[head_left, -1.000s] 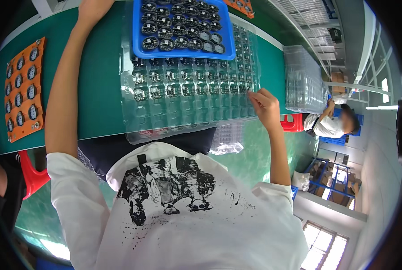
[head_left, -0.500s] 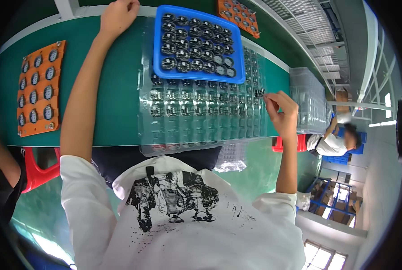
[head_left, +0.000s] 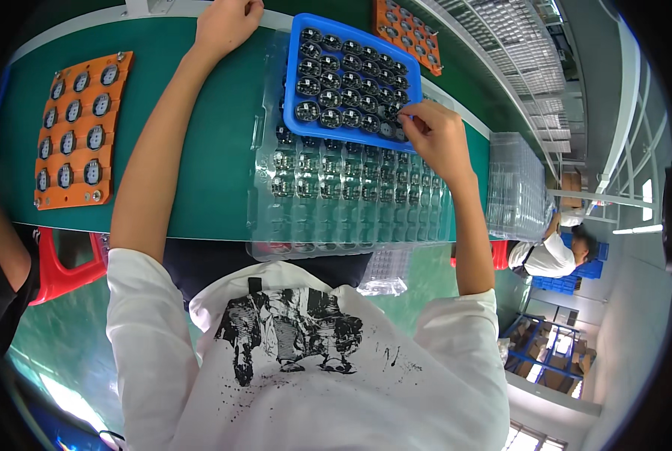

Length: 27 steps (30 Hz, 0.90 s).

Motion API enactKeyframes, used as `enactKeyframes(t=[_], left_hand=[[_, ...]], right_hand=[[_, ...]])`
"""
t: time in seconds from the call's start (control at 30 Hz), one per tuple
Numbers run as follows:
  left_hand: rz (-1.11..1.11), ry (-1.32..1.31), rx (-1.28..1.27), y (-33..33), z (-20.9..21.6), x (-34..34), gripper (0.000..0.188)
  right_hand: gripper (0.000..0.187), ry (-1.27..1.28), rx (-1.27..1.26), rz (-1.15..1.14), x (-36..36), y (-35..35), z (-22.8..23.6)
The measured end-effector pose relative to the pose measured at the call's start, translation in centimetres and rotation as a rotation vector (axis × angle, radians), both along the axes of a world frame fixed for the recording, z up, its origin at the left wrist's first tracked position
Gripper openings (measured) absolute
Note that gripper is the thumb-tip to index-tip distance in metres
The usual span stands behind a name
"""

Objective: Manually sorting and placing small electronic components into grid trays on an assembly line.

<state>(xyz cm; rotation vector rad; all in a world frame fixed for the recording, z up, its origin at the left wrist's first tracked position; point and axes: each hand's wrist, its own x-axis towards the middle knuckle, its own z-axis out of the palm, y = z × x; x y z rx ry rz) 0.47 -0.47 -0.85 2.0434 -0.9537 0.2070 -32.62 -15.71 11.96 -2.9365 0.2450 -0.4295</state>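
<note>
At the near right corner of the blue tray [head_left: 292, 71], the right hand [head_left: 438, 135] pinches over round parts [head_left: 330, 98], the left hand [head_left: 228, 28] curls at the tabletop's [head_left: 208, 158] far edge, and I can't tell if either grips anything.

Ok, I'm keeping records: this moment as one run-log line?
right hand: at blue tray, near right corner, grip unclear | left hand: by bench, far edge | clear tray: partly beneath blue tray
</note>
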Motion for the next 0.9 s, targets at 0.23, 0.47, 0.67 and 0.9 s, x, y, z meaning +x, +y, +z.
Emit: enactKeyframes(t=[0.23,0.47,0.67,0.9], left_hand=[[0.002,-0.005,-0.004,0.1,-0.3,0.2,0.018],[-0.004,-0.023,-0.005,-0.1,-0.3,0.1,0.019],[-0.002,-0.022,0.006,0.0,-0.4,0.3,0.019],[0.023,0.003,-0.043,0.1,1.2,-1.5,0.018]], right_hand=[[0.008,0.0,0.016,0.012,0.6,0.2,-0.3],[0.009,-0.005,-0.023,0.008,0.6,0.2,-0.4],[0.009,-0.019,-0.046,0.023,0.6,0.2,-0.6],[0.007,-0.006,-0.085,0.03,0.2,0.2,-0.8]])
